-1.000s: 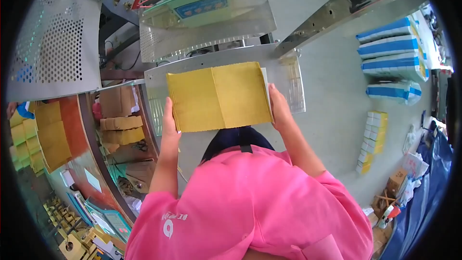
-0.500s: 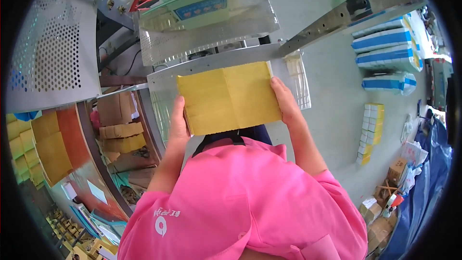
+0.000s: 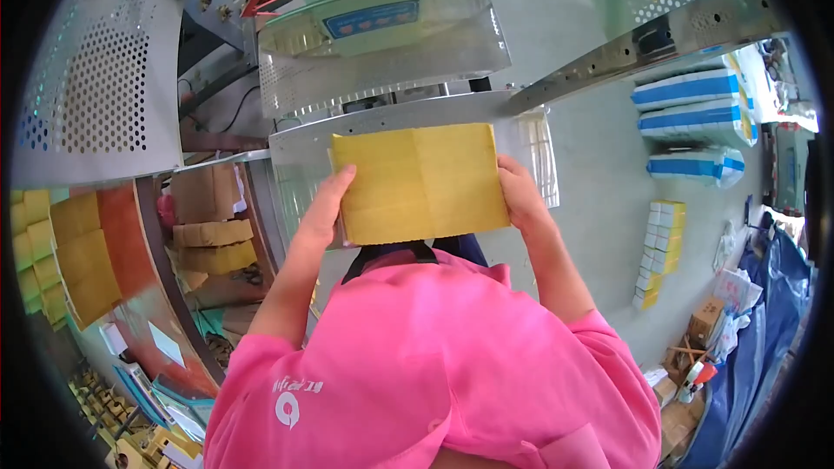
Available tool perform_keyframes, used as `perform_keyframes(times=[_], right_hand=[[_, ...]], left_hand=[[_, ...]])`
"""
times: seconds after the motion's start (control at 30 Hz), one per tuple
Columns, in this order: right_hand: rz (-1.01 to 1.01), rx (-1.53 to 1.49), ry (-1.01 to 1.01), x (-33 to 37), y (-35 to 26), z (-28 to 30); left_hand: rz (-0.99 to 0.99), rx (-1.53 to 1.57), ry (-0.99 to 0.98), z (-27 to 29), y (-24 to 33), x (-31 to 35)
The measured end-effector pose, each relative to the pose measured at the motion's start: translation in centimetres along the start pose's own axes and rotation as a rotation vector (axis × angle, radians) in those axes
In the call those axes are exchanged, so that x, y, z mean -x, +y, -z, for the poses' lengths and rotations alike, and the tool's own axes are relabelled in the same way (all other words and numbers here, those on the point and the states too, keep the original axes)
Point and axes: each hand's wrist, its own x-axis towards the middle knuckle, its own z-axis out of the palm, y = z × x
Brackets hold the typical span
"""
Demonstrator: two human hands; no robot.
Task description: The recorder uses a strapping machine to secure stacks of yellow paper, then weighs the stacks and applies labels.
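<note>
both hands squaring the yellow paper stack point(image 3: 420, 182): left hand point(image 3: 323, 208) and right hand point(image 3: 521, 195) fingers pinching its side edges, metal counter point(image 3: 304, 143) beyond fingertips. next: likely needs level, even lowering.

Grey concrete floor point(image 3: 599, 208); perforated metal panel point(image 3: 95, 95); daylight.

A perforated metal guard point(image 3: 87, 95) curves at upper left, beside a clear plastic cover point(image 3: 382, 43) over the machine. Blue-and-white bundles point(image 3: 691, 113) lie on the grey floor point(image 3: 599, 208) at right (three stacked side by side), near small yellow-topped boxes point(image 3: 656, 252). Yellow sheet stacks point(image 3: 74, 265) sit at left.
</note>
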Motion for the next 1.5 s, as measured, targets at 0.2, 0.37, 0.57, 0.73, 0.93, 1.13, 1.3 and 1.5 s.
perform_keyframes(times=[0.2, 0.37, 0.57, 0.73, 0.93, 1.13, 1.3, 1.5], right_hand=[[0.376, -0.002, -0.082, -1.1, -3.0, -1.6], [0.516, -0.201, -0.162, -4.5, -2.5, 0.2], [0.587, -0.217, -0.017, -5.9, -2.7, 1.9], [0.649, 0.021, 0.225, -4.2, -3.5, 2.2], [0.928, 0.447, 0.755, 0.9, -5.0, 4.9], [1.32, 0.987, 0.087, 6.9, -12.5, -6.0], [1.447, 1.518, -0.2, 2.4, -13.9, -11.7], [1.351, 1.524, -0.222, 1.3, -13.3, -11.9]], left_hand=[[-0.385, -0.167, 0.035, -2.4, 2.0, 0.5], [-0.814, -0.79, 0.095, 0.6, -2.9, -2.6], [-0.743, -0.651, 0.081, -3.8, -2.7, -5.5], [-0.819, -0.644, 0.056, -5.2, -2.2, -6.8], [-0.64, -0.656, 0.069, -7.9, -2.0, -8.2], [-0.711, -0.487, 0.037, -5.2, -3.4, -8.6], [-0.733, -0.456, 0.021, -6.6, -0.7, -6.9], [-0.863, -0.609, 0.123, -6.5, -1.9, -6.8]])
